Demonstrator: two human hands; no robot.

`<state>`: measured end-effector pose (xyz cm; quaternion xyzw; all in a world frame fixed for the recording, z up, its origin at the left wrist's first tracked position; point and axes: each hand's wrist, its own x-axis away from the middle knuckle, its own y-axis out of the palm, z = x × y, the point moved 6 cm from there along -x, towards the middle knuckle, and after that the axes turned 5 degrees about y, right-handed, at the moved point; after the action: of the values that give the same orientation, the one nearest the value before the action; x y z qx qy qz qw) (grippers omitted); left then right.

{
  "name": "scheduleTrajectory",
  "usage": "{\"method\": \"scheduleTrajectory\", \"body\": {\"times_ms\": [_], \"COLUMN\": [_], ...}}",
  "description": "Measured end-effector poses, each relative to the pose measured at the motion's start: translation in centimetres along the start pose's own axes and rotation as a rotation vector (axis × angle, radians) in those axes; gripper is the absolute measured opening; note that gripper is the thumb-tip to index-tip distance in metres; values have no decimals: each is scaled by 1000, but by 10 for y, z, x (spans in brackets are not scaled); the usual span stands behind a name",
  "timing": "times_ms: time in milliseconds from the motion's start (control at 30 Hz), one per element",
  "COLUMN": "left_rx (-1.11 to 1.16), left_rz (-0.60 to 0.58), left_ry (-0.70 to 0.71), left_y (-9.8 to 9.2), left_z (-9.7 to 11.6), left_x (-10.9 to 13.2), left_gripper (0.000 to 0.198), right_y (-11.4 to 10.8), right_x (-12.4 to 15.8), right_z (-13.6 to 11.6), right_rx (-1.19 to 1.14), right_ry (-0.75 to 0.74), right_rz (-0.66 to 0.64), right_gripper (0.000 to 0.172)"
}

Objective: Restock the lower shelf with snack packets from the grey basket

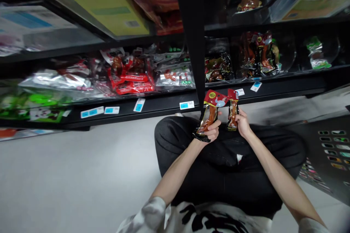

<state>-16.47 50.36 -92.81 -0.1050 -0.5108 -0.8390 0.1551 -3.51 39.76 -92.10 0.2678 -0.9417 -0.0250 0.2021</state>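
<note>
In the head view my left hand (213, 131) is closed on a packaged drumstick snack (209, 116), its wrapper red at the top and black at the edges, with a brown piece showing through. My right hand (243, 122) pinches a smaller, narrower snack packet (233, 111), also red-topped with brown contents. The two packets are held side by side above my lap, in front of the shelf edge. Similar red and black drumstick packs (264, 54) stand in a clear bin on the low shelf just beyond my hands.
A dark shelf upright (191, 25) divides the low shelf. Red packets (133, 78), silver packets (61, 80) and green packets (46, 107) lie to the left. Price tags (186, 105) line the black shelf edge. A grey basket (314, 134) with goods inside stands at my right.
</note>
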Motion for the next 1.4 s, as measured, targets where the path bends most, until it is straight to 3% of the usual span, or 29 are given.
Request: {"method": "scheduleTrajectory", "body": {"times_ms": [233,400,600,767,867,1067,1267,1400], "left_rx": [9,-111,-428,-649,-776,-727,-618,-385], "left_rz": [-33,-107,111,247,289,244,209,240], "left_ry": [19,90,388,493,485,436,389,338], "left_y": [-2,16,11,-5,-12,-7,-3,-8], "left_z": [-1,4,5,9,9,7,4,0], "left_x": [-3,-3,-15,-19,-18,-17,-17,-20], "left_gripper": [42,44,44,37,35,40,40,37], "right_y": [-1,2,-3,-1,5,7,6,4], "right_x": [-1,2,2,3,5,7,5,4], "right_z": [-1,-3,-11,-12,-12,-14,-10,3], "right_rx": [3,-4,-53,35,96,163,145,72], "right_ry": [-29,10,-66,-102,-112,-100,-47,110], "right_rz": [11,0,54,50,-24,-114,-76,-49], "right_gripper": [33,34,23,6,7,23,13,9]}}
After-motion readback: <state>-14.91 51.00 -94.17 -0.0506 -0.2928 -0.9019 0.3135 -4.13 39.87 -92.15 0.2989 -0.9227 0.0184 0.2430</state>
